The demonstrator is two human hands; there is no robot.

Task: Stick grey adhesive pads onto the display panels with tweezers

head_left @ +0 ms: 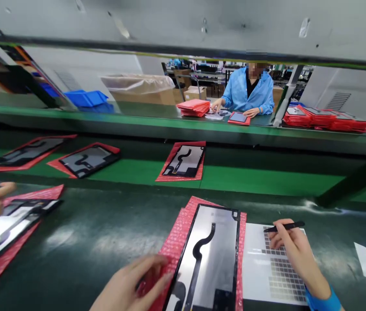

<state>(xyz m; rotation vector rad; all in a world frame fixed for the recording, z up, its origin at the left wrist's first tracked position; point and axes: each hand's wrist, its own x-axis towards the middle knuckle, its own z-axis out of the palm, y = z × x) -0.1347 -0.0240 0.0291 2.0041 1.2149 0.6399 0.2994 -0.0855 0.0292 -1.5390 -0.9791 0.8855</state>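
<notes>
Pinches black tweezers (288, 226) in right hand (294, 248), angled in from lower right above white sheet (256, 272) of small grey squares. Rests left hand (134, 283), grip loosely parted, against red bubble wrap (178, 231), beside flat panel (217, 259) lying on wrap atop dark green desk (105, 242).
</notes>
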